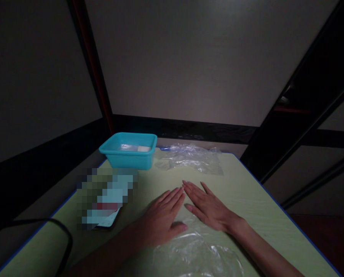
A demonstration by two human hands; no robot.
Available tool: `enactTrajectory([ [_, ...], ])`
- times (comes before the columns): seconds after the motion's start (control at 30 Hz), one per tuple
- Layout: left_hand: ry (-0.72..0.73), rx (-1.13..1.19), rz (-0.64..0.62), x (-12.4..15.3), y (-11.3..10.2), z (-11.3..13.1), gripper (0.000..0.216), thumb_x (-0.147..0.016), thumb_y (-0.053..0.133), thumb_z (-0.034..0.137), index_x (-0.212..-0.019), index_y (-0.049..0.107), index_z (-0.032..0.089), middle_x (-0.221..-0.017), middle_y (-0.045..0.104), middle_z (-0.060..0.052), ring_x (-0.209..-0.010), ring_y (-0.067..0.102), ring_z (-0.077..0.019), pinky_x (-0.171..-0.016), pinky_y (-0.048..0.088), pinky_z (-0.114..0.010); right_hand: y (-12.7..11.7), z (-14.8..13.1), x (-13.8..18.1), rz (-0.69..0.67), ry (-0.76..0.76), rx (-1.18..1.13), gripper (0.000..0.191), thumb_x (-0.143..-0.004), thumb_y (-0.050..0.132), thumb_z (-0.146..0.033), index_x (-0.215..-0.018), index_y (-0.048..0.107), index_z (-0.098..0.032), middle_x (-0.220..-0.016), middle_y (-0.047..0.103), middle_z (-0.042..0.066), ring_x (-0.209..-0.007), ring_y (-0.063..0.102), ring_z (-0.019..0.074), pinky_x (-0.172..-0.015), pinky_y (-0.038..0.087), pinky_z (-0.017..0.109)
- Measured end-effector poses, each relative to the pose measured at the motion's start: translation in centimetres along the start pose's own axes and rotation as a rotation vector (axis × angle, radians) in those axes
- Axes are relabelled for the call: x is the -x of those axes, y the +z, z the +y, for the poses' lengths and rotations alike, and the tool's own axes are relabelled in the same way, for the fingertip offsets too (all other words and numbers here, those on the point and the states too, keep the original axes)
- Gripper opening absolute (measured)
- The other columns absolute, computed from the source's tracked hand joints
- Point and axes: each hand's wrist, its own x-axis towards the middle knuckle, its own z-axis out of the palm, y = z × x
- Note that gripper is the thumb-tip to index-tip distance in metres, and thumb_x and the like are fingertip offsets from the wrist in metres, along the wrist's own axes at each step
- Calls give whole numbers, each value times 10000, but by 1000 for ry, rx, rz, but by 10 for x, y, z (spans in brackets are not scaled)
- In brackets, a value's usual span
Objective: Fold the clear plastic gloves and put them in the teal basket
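Note:
A clear plastic bag lies spread on the pale green table, close to me. Over its far part, my left hand rests flat with the thumb held apart from the fingers. My right hand is laid flat too, its fingers outstretched and slightly spread. The fingertips of both hands meet or nearly meet at the middle. Neither hand grips anything. How far the bag reaches under the palms is hidden.
Crumpled clear plastic lies at the table's far edge. A turquoise basin at the back left holds a white item and clear plastic. A blurred-out flat object lies at the left, near a black cable. Walls stand behind the table.

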Motion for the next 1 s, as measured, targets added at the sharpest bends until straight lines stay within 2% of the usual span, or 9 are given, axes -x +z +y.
enactTrajectory([
  [0.23, -2, -14, -22, 5, -5, -10, 696, -860, 458, 451, -1410, 217, 98, -1491, 161, -136, -1380, 130, -219, -1116, 165, -402, 0, 9, -1, 16, 35, 26, 572, -942, 234, -466, -1433, 201, -174, -1471, 201, 97, -1356, 191, 226, -1101, 132, 519],
  [0.43, -96, -67, 1, 6, -7, -29, 699, -853, 466, 444, -1410, 215, 106, -1490, 182, -131, -1378, 136, -245, -1107, 170, -448, -3, 33, 2, 11, 131, 51, 589, -940, 208, -488, -1432, 203, -164, -1475, 204, 101, -1358, 181, 217, -1103, 113, 512],
  [0.57, -172, -123, 110, 5, -8, -32, 626, -870, 446, 403, -1373, 299, 60, -1466, 236, -170, -1365, 185, -272, -1104, 178, -476, -5, 47, 7, 73, 210, 114, 585, -942, 218, -475, -1426, 222, -147, -1472, 217, 111, -1355, 199, 223, -1092, 145, 522],
  [0.73, -130, -43, 315, -2, 0, -7, 530, -883, 400, 270, -1370, 308, 83, -1461, 263, -149, -1351, 240, -237, -1099, 259, -427, -11, 26, 6, 274, 184, 129, 518, -944, 270, -355, -1405, 292, -120, -1443, 292, 136, -1331, 267, 238, -1080, 228, 492],
  [0.87, -89, 20, 272, -7, 11, 9, 525, -879, 390, 233, -1371, 303, 72, -1459, 272, -147, -1350, 243, -225, -1101, 275, -394, -2, 0, -3, 252, 148, 74, 498, -932, 256, -269, -1370, 355, -53, -1422, 331, 165, -1324, 291, 237, -1079, 265, 453],
  [1.0, -87, 16, 211, -8, 20, 6, 553, -872, 432, 300, -1362, 325, 67, -1453, 284, -158, -1353, 236, -247, -1103, 260, -407, 16, -6, -9, 200, 182, 21, 514, -923, 293, -302, -1380, 344, -75, -1437, 302, 160, -1332, 265, 247, -1074, 270, 464],
])
